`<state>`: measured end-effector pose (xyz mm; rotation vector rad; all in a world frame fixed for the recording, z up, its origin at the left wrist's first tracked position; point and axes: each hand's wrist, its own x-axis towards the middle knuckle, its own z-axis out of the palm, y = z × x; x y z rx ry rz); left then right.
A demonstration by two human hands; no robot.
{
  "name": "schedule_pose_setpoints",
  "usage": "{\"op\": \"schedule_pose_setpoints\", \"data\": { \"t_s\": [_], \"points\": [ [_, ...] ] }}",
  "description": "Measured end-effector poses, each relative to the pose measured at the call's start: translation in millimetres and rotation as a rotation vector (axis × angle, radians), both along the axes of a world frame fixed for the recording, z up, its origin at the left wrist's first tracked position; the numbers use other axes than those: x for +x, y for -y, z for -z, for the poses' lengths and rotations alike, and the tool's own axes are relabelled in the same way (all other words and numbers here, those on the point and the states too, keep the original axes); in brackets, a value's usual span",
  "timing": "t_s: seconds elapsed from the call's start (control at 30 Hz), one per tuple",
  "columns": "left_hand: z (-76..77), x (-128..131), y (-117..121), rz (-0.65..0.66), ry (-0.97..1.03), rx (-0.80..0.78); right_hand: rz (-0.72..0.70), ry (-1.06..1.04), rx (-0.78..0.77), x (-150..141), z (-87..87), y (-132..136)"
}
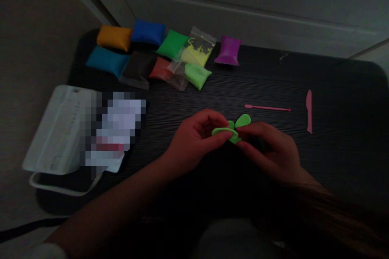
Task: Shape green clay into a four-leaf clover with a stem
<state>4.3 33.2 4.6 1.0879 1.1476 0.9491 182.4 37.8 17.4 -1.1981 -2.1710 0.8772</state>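
Between my hands is a light green clay piece [225, 132] made of several flat, rounded petal shapes that meet near the middle. My left hand [200, 135] pinches the nearest petal between thumb and fingers. From the other side my right hand [270, 147] grips the piece with thumb and index finger, close to where the petals join. One petal [243, 120] sticks up above the right fingertips. The fingers hide part of the join. Beyond the hands lies a thin pink modelling stick [267, 107], and further right a pink plastic knife [309, 111].
Packets of coloured clay lie along the table's far side, among them an orange packet [114, 37], a purple packet [228, 50] and an opened light green packet [197, 75]. A white case [54, 133] with a strap and a blurred-out item [117, 129] occupy the left. A white panel [258, 4] stands behind the dark table [340, 89].
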Motion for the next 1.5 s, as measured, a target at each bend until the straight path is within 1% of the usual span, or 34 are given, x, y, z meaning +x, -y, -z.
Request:
{"op": "schedule_pose_setpoints", "data": {
  "t_s": [0.07, 0.2, 0.43, 0.7, 0.9, 1.0, 1.13, 1.33, 1.4, 1.5],
  "points": [
    [-0.6, 0.4, 0.7, -0.008, -0.027, 0.028, 0.010, -0.009, -0.015, -0.2, 0.2, 0.3],
    [-1.4, 1.4, 2.6, 0.028, -0.096, 0.066, 0.014, -0.022, -0.044, -0.7, 2.2, 0.9],
    [-2.2, 1.3, 3.4, 0.054, -0.147, 0.081, 0.038, -0.002, -0.048, -1.9, 1.7, 0.9],
    [-2.3, 2.0, 4.2, 0.069, -0.172, 0.100, 0.045, 0.013, 0.025, -3.0, 1.2, 3.0],
    [-0.4, 2.1, 4.8, 0.060, -0.185, 0.176, 0.041, 0.028, 0.029, -2.8, 1.4, 2.7],
    [0.4, 1.1, 4.5, 0.069, -0.204, 0.214, 0.039, 0.040, 0.055, -2.8, 2.8, 2.6],
    [0.4, 1.1, 3.9, 0.087, -0.211, 0.213, 0.025, 0.056, 0.091, -3.0, 3.3, 2.8],
    [-0.2, 3.4, 4.6, 0.058, -0.151, 0.125, 0.049, 0.040, 0.106, -2.3, 0.9, 2.9],
    [-0.1, 2.9, 5.0, 0.044, -0.158, 0.134, 0.053, 0.040, 0.105, -2.0, 1.0, 2.9],
    [0.1, 1.6, 5.4, 0.022, -0.205, 0.205, 0.058, 0.036, 0.112, -2.1, 2.1, 2.9]
  ]
}}
